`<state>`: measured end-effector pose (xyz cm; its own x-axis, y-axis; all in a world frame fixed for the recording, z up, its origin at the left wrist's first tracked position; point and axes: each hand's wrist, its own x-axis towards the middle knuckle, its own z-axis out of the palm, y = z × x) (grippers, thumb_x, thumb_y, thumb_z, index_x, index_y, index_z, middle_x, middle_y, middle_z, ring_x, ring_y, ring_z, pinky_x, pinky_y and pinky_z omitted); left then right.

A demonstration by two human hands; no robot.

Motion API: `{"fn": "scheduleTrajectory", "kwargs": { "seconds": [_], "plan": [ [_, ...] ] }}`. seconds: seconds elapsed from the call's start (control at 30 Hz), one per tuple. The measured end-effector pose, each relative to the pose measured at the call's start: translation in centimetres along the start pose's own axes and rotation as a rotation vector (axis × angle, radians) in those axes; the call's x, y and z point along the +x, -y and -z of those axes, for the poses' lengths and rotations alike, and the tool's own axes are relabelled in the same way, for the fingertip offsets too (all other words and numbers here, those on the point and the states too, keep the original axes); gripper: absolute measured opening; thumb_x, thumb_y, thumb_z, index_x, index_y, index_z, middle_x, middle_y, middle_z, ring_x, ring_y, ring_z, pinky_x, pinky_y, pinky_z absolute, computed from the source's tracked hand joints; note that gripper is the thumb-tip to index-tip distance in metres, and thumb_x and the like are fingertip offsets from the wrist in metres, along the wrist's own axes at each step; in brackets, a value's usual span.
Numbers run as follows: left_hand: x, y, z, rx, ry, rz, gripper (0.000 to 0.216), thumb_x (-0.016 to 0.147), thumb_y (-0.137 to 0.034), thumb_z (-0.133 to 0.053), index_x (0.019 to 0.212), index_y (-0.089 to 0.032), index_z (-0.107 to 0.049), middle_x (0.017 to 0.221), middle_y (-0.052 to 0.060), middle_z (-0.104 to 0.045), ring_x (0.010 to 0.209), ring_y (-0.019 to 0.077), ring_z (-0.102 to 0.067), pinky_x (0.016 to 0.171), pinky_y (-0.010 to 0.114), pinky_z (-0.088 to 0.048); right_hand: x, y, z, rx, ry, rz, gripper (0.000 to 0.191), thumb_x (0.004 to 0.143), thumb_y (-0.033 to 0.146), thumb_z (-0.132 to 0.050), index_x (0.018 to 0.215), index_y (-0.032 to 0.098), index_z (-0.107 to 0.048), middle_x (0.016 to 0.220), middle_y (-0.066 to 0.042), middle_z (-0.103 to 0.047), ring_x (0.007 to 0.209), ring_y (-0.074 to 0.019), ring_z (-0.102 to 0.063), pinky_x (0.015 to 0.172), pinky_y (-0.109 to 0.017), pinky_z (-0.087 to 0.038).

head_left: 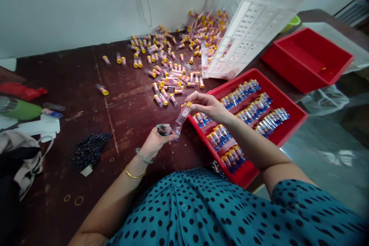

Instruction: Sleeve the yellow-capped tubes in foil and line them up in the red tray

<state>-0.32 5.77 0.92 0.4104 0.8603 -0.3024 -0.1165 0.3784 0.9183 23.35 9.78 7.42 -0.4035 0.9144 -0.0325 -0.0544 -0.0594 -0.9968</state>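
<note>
My right hand (210, 107) pinches a small clear tube with a yellow cap (184, 112) between thumb and fingers, cap end up and tilted. Below it, my left hand (152, 143) is closed on small printed film sleeves (164, 129), dark and bluish, whose number I cannot make out. The tube's lower end meets the sleeve at my left thumb; whether it is inside is unclear. Many loose yellow-capped tubes (170, 80) with pink contents lie across the dark red table. Right of my hands, a red tray (291, 125) holds rows of blue-wrapped tubes (253, 109).
A white perforated crate (245, 27) stands tilted behind the tray, by the tube pile. Another red bin (311, 57) is at the far right. On the left lie a dark patterned cloth (90, 150), a green bottle (23, 108) and rubber bands (78, 200).
</note>
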Motion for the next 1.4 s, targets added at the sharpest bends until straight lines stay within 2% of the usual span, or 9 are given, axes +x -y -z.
{"fn": "scheduleTrajectory", "kwargs": {
  "seconds": [0.2, 0.43, 0.63, 1.03, 1.13, 1.2, 1.27, 1.33, 1.4],
  "plan": [
    [0.0, -0.3, -1.1, -0.012, -0.02, -0.007, 0.027, 0.058, -0.025, -0.088, 0.065, -0.015, -0.065, 0.064, -0.002, -0.061, 0.062, 0.0116, -0.055, 0.063, 0.025, -0.047, -0.5, -0.6, -0.4, -0.134, 0.09, 0.041, 0.024, 0.085, 0.03, -0.069, 0.104, 0.017, -0.065, 0.093, -0.002, -0.068, 0.082, -0.0109, -0.062, 0.077, -0.025, -0.051],
    [-0.4, 0.1, -2.8, -0.253, 0.033, 0.173, 0.034, 0.067, -0.031, -0.084, 0.094, -0.015, -0.07, 0.082, 0.002, -0.07, 0.071, 0.0145, -0.063, 0.064, 0.026, -0.051, -2.9, -2.7, -1.8, -0.397, -0.125, 0.122, 0.019, 0.088, 0.034, -0.065, 0.097, 0.018, -0.062, 0.087, -0.002, -0.067, 0.077, -0.0129, -0.061, 0.073, -0.026, -0.05],
    [-0.2, 0.0, -4.2, -0.294, 0.013, 0.148, 0.034, 0.065, -0.031, -0.085, 0.093, -0.017, -0.072, 0.09, 0.003, -0.073, 0.079, 0.017, -0.066, 0.067, 0.026, -0.052, -5.6, -4.1, -3.4, -0.362, -0.202, 0.141, 0.024, 0.083, 0.037, -0.071, 0.098, 0.019, -0.064, 0.094, -0.004, -0.07, 0.086, -0.0173, -0.065, 0.081, -0.03, -0.052],
    [1.4, -0.6, -6.2, -0.259, 0.017, 0.174, 0.037, 0.065, -0.031, -0.086, 0.096, -0.016, -0.073, 0.093, 0.004, -0.073, 0.079, 0.0153, -0.065, 0.072, 0.025, -0.053, -6.4, -4.0, -1.9, -0.29, -0.264, 0.142, 0.02, 0.086, 0.037, -0.067, 0.094, 0.019, -0.066, 0.095, -0.004, -0.069, 0.09, -0.0183, -0.064, 0.088, -0.032, -0.05],
    [1.7, -1.0, -6.4, -0.216, 0.012, 0.213, 0.04, 0.073, -0.035, -0.08, 0.107, -0.015, -0.071, 0.095, 0.007, -0.073, 0.076, 0.0154, -0.064, 0.067, 0.024, -0.054, -5.9, -4.8, 3.0, -0.247, -0.406, 0.145, 0.024, 0.091, 0.041, -0.06, 0.104, 0.02, -0.061, 0.099, -0.004, -0.066, 0.09, -0.016, -0.063, 0.084, -0.029, -0.051],
    [2.0, -0.9, -5.9, -0.216, -0.047, 0.234, 0.04, 0.072, -0.036, -0.08, 0.105, -0.015, -0.071, 0.088, 0.006, -0.072, 0.075, 0.0164, -0.064, 0.063, 0.024, -0.054, -5.9, -4.6, 9.5, -0.335, -0.62, 0.121, 0.028, 0.092, 0.041, -0.055, 0.112, 0.021, -0.055, 0.099, -0.004, -0.064, 0.088, -0.0143, -0.063, 0.081, -0.026, -0.052],
    [2.6, -0.5, -5.0, -0.209, -0.071, 0.267, 0.047, 0.069, -0.039, -0.082, 0.108, -0.017, -0.068, 0.077, 0.003, -0.071, 0.066, 0.0158, -0.062, 0.058, 0.024, -0.054, -7.0, -3.5, 17.3, -0.569, -0.903, -0.026, 0.032, 0.093, 0.036, -0.052, 0.12, 0.02, -0.05, 0.098, -0.003, -0.064, 0.088, -0.0131, -0.063, 0.08, -0.025, -0.052],
    [3.0, 0.1, -3.6, -0.173, -0.117, 0.292, 0.058, 0.063, -0.04, -0.085, 0.115, -0.021, -0.065, 0.077, 0.002, -0.072, 0.062, 0.0169, -0.062, 0.051, 0.024, -0.053, -9.0, -1.9, 24.2, -0.677, -1.049, -0.106, 0.035, 0.094, 0.031, -0.051, 0.126, 0.018, -0.047, 0.097, -0.004, -0.064, 0.088, -0.0148, -0.062, 0.082, -0.03, -0.053],
    [3.4, 1.0, -2.2, -0.155, -0.175, 0.31, 0.064, 0.054, -0.037, -0.09, 0.111, -0.021, -0.065, 0.079, 0.004, -0.075, 0.064, 0.0211, -0.065, 0.045, 0.025, -0.052, -11.2, -1.0, 29.0, -0.749, -1.123, -0.188, 0.03, 0.092, 0.027, -0.056, 0.12, 0.016, -0.053, 0.096, -0.006, -0.065, 0.09, -0.0167, -0.062, 0.085, -0.033, -0.052]
  ]
}}
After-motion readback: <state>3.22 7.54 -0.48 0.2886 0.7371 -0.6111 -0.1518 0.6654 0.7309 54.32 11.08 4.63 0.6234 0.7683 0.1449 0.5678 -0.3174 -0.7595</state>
